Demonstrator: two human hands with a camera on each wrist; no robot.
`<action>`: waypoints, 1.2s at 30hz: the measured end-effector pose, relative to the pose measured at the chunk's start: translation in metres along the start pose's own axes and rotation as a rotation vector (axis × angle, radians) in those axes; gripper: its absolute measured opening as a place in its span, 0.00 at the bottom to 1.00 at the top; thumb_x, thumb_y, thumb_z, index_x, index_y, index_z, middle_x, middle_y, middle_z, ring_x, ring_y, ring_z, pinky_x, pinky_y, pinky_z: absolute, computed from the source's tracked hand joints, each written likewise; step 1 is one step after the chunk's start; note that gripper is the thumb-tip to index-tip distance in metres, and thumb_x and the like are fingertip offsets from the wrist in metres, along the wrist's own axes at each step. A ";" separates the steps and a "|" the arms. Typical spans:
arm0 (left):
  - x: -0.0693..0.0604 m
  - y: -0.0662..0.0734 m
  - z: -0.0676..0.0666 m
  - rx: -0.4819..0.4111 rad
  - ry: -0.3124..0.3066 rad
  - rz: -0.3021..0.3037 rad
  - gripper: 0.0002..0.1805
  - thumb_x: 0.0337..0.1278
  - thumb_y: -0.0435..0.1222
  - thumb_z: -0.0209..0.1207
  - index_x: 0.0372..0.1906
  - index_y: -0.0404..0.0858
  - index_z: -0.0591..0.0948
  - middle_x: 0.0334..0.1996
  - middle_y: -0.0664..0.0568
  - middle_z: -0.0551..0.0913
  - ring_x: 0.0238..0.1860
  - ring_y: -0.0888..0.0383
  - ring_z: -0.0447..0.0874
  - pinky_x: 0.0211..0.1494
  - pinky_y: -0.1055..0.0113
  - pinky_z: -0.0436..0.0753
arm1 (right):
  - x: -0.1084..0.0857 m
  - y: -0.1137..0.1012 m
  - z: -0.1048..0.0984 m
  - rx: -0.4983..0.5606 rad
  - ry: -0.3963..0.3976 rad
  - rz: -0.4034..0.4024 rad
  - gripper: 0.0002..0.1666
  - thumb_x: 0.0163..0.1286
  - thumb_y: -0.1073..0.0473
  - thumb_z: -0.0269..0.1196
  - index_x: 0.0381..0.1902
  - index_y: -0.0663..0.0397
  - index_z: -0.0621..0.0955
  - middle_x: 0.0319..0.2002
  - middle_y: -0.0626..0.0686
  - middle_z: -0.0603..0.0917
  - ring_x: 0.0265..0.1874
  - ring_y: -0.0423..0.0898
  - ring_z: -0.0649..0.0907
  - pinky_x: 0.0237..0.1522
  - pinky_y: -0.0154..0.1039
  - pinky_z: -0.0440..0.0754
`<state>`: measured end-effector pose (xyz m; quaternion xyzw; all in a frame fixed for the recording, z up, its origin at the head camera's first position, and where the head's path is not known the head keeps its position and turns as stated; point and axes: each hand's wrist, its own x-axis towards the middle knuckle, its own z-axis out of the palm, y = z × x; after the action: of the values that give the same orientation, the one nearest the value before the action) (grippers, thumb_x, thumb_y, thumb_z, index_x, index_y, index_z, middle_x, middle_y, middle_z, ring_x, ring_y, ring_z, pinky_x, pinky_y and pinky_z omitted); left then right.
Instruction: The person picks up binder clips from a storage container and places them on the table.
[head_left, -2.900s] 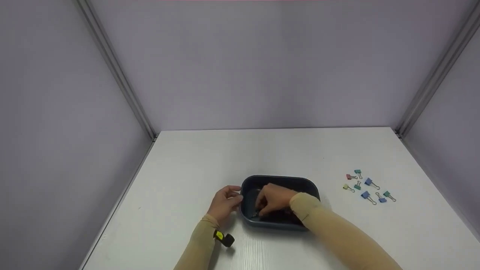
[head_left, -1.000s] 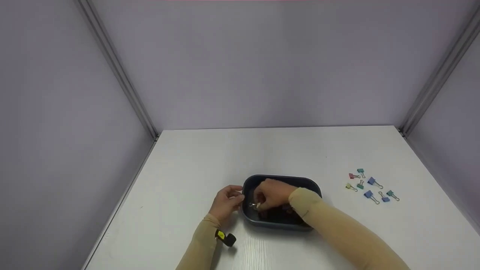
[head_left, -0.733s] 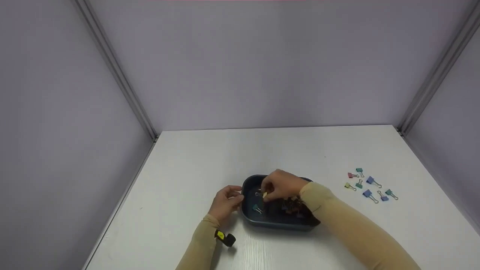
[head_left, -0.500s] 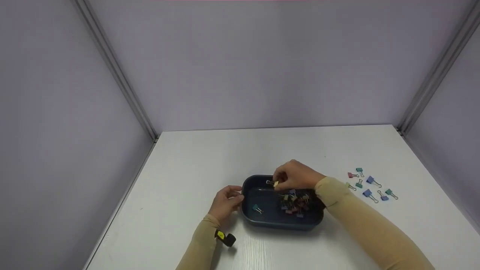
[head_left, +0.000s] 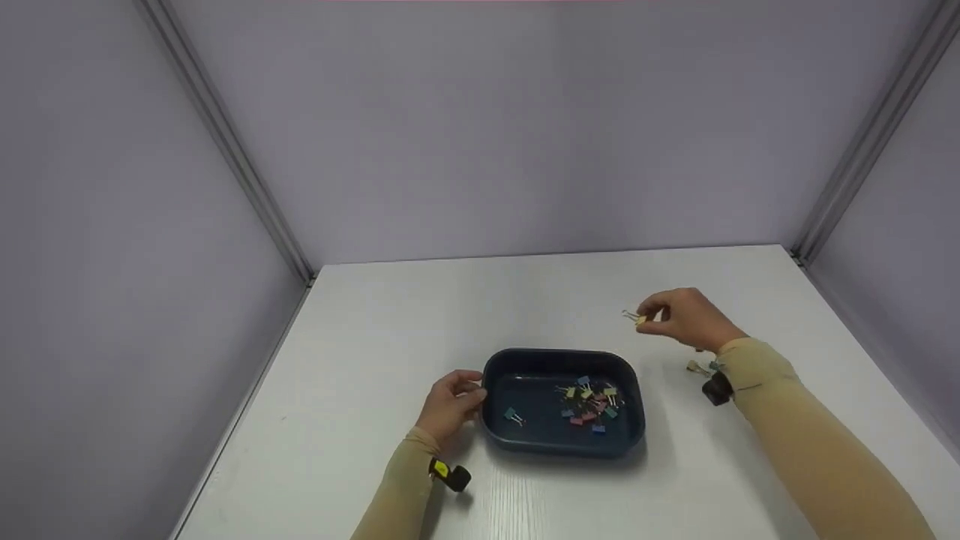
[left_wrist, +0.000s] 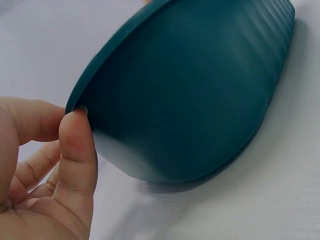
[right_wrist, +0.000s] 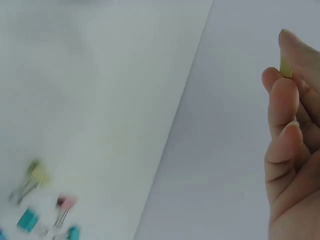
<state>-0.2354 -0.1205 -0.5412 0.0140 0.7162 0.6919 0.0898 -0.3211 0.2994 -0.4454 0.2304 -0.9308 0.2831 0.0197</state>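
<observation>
My right hand (head_left: 686, 319) pinches a yellow binder clip (head_left: 640, 319) between thumb and fingers, above the table to the right of a dark blue plastic tray (head_left: 559, 450). Silver handles of the clip point left. In the right wrist view only a bit of the yellow clip (right_wrist: 285, 67) shows between the fingertips. At the tray's left end my left hand (head_left: 448, 405) pinches the rim, with the thumb against the outer wall in the left wrist view. Inside the tray, a pile of mixed-colour binder clips (head_left: 589, 405) lies right of centre, and one teal binder clip (head_left: 511, 414) lies apart at left.
On the table right of the tray lie several loose binder clips, partly hidden by my right wrist and sleeve; a yellow one (right_wrist: 40, 174), a pink one (right_wrist: 66, 202) and a teal one (right_wrist: 28, 220) show in the right wrist view. Walls enclose the white table.
My right hand has lifted the yellow binder clip out of the tray and carried it right and away from me. The pile in the tray is uncovered. My left hand stays at the rim.
</observation>
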 end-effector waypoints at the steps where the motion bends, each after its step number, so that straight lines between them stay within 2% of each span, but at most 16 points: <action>1: -0.003 0.004 0.000 -0.003 0.000 -0.005 0.19 0.58 0.32 0.62 0.54 0.32 0.75 0.38 0.45 0.79 0.32 0.56 0.80 0.34 0.65 0.80 | -0.004 0.007 -0.004 -0.005 0.020 0.030 0.17 0.61 0.48 0.69 0.45 0.49 0.85 0.36 0.46 0.83 0.32 0.45 0.78 0.33 0.42 0.78; 5: -0.015 0.020 -0.002 -0.002 -0.006 -0.009 0.19 0.59 0.30 0.61 0.55 0.29 0.74 0.38 0.44 0.79 0.33 0.56 0.80 0.36 0.63 0.81 | -0.021 0.039 -0.016 -0.025 0.133 0.133 0.20 0.64 0.47 0.66 0.48 0.52 0.83 0.40 0.51 0.83 0.36 0.48 0.78 0.36 0.44 0.78; 7: -0.015 0.020 -0.004 0.001 -0.001 -0.011 0.19 0.59 0.30 0.61 0.55 0.29 0.74 0.38 0.44 0.79 0.34 0.55 0.80 0.37 0.63 0.81 | -0.030 0.054 -0.021 -0.031 0.201 0.172 0.21 0.65 0.46 0.65 0.48 0.54 0.83 0.41 0.54 0.84 0.36 0.49 0.79 0.36 0.45 0.77; 10: -0.012 0.014 -0.007 0.006 0.006 -0.023 0.19 0.59 0.30 0.61 0.55 0.30 0.74 0.39 0.44 0.79 0.34 0.55 0.80 0.37 0.62 0.81 | -0.043 0.075 -0.026 -0.029 0.267 0.251 0.23 0.65 0.45 0.64 0.49 0.56 0.82 0.43 0.58 0.84 0.38 0.53 0.79 0.37 0.47 0.76; 14: -0.004 0.000 -0.011 0.014 0.020 -0.025 0.19 0.59 0.32 0.62 0.55 0.32 0.75 0.40 0.44 0.80 0.34 0.55 0.80 0.36 0.62 0.81 | -0.058 0.097 -0.030 -0.016 0.306 0.359 0.26 0.66 0.45 0.63 0.52 0.59 0.81 0.47 0.63 0.82 0.42 0.59 0.79 0.42 0.55 0.76; 17: -0.001 -0.007 -0.013 0.029 0.031 -0.022 0.20 0.60 0.34 0.62 0.56 0.34 0.75 0.40 0.45 0.80 0.35 0.56 0.79 0.36 0.63 0.81 | -0.068 0.109 -0.029 0.000 0.315 0.428 0.27 0.66 0.45 0.63 0.53 0.60 0.80 0.48 0.65 0.80 0.45 0.62 0.78 0.45 0.58 0.75; 23: -0.002 -0.007 -0.013 0.018 0.033 -0.009 0.21 0.58 0.35 0.64 0.56 0.34 0.75 0.41 0.44 0.79 0.34 0.56 0.79 0.35 0.66 0.80 | -0.086 0.130 -0.022 -0.015 0.322 0.485 0.27 0.66 0.46 0.63 0.50 0.64 0.80 0.45 0.67 0.81 0.43 0.63 0.78 0.44 0.59 0.74; 29: -0.002 -0.007 -0.011 0.023 0.038 -0.022 0.20 0.58 0.35 0.64 0.55 0.36 0.75 0.42 0.44 0.78 0.36 0.55 0.80 0.36 0.65 0.81 | -0.101 0.143 -0.010 0.007 0.266 0.564 0.28 0.65 0.47 0.65 0.51 0.66 0.79 0.46 0.68 0.80 0.47 0.66 0.76 0.47 0.61 0.72; 36: -0.002 -0.008 -0.012 0.036 0.037 -0.027 0.20 0.58 0.36 0.64 0.55 0.36 0.76 0.42 0.44 0.78 0.37 0.55 0.80 0.37 0.64 0.81 | -0.109 0.154 0.002 0.057 0.189 0.614 0.30 0.64 0.46 0.65 0.53 0.65 0.78 0.48 0.67 0.80 0.43 0.61 0.79 0.42 0.55 0.76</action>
<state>-0.2344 -0.1330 -0.5489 -0.0070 0.7302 0.6778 0.0857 -0.2914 0.4567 -0.5450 -0.0882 -0.9425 0.3219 0.0133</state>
